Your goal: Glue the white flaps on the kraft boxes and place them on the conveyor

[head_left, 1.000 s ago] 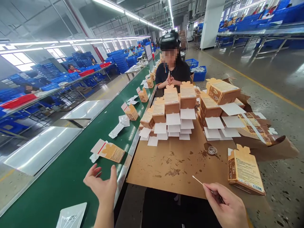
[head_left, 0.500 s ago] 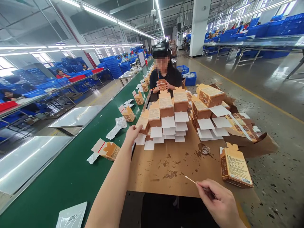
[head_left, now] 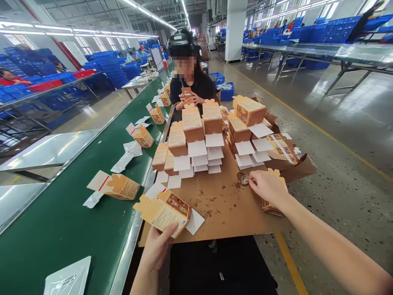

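We see the left hand (head_left: 157, 247), its grip clamped on a printed carton (head_left: 167, 212) above the desk's (head_left: 230, 219) near left; the right hand (head_left: 267, 187) lies just beside a small clear dish (head_left: 245, 179), farther right, its grip we cannot tell.

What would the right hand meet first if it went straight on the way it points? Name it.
The small clear round dish on the brown cardboard, just ahead of the right hand's fingertips. Depth is unclear, so they may already touch it.
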Action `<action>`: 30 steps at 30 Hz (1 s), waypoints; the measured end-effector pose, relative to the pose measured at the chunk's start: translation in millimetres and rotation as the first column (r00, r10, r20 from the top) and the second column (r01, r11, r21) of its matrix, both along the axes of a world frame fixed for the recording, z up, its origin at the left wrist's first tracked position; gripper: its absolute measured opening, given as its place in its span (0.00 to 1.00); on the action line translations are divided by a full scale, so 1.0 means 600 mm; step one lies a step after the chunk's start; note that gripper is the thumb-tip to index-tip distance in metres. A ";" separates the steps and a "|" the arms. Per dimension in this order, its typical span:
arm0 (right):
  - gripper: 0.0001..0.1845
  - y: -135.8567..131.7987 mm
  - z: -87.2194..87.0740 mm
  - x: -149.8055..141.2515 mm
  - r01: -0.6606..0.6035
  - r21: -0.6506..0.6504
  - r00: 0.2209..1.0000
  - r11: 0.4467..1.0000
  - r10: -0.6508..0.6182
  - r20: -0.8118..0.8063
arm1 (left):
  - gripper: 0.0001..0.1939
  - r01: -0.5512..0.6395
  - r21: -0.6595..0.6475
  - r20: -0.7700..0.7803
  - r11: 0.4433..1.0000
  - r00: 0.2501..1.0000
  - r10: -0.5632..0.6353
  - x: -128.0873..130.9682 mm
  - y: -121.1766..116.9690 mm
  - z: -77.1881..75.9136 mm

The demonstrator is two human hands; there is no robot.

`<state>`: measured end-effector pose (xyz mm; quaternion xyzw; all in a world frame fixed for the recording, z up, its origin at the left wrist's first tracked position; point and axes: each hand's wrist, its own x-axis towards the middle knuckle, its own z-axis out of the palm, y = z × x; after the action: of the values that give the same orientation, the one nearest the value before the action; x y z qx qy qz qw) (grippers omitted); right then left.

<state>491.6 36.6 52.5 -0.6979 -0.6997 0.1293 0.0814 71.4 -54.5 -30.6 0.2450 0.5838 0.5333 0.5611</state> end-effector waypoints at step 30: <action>0.20 -0.182 -0.142 -0.204 -0.018 0.357 0.768 0.934 0.241 -0.594 | 0.42 0.152 0.144 -0.464 0.978 0.883 -0.069 0.074 0.001 -0.033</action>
<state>369.2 -72.9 -33.0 -0.5399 -0.6905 0.2410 0.4167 115.8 -54.2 -50.2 0.4450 0.6347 0.4772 0.4141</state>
